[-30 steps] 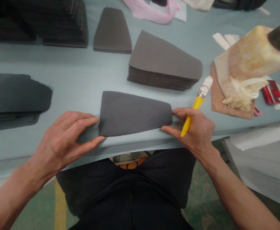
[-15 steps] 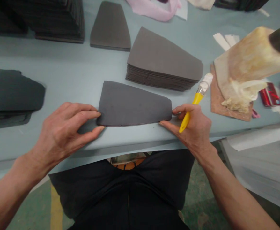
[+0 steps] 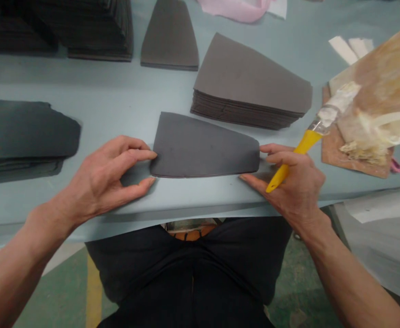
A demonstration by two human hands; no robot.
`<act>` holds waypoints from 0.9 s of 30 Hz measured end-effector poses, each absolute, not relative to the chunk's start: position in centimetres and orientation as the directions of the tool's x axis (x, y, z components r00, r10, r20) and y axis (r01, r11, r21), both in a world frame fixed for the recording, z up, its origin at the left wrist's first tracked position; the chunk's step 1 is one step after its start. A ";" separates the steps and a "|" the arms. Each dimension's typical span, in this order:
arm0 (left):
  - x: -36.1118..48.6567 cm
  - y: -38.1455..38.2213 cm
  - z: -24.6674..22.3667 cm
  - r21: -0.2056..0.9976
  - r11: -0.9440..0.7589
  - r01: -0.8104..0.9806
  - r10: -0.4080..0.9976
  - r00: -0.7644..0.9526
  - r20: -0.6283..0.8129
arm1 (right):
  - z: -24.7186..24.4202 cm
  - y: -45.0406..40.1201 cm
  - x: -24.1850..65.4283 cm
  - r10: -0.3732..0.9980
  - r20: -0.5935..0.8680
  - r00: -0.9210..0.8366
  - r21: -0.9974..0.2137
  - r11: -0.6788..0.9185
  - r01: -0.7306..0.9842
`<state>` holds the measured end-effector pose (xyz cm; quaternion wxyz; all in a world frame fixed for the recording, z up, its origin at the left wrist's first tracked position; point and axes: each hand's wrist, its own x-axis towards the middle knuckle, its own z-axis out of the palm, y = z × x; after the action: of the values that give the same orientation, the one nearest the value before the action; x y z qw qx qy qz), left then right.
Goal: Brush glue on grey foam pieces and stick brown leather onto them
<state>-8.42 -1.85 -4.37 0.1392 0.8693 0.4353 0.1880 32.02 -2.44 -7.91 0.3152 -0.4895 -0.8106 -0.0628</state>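
A dark grey tapered sheet (image 3: pixel 205 148) lies flat near the table's front edge, its wide end to the left. My left hand (image 3: pixel 109 175) is at that wide end, index fingertip touching the edge. Its thumb is spread apart near the lower left corner. At the narrow end, my right hand (image 3: pixel 294 182) has its fingertips against the sheet and its thumb by the lower edge. A paintbrush (image 3: pixel 307 141) with a yellow handle is held in this hand, its whitened bristles pointing up and to the right.
Behind the sheet stands a stack of similar grey pieces (image 3: pixel 251 77), with a smaller pile (image 3: pixel 170 38) beside it. Dark stacks (image 3: pixel 97 29) and dark pieces (image 3: pixel 25 130) occupy the left. A glue-stained container (image 3: pixel 387 73) sits on a brown board (image 3: pixel 333 150) at right.
The whole view has shifted, so the table things appear farther right. The brush in my right hand has tilted outward to the right. Both hands stay at the sheet's ends.
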 end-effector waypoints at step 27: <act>-4.3 7.8 -3.7 0.569 -0.472 0.674 0.863 0.484 0.142 | -8.4 -2.5 32.3 0.799 0.541 -0.264 -0.236 0.445 0.864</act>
<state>-4.31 7.84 -3.73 0.2249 0.8316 0.4621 0.2105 32.33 -2.47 -8.41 0.3061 -0.5240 -0.7931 -0.0531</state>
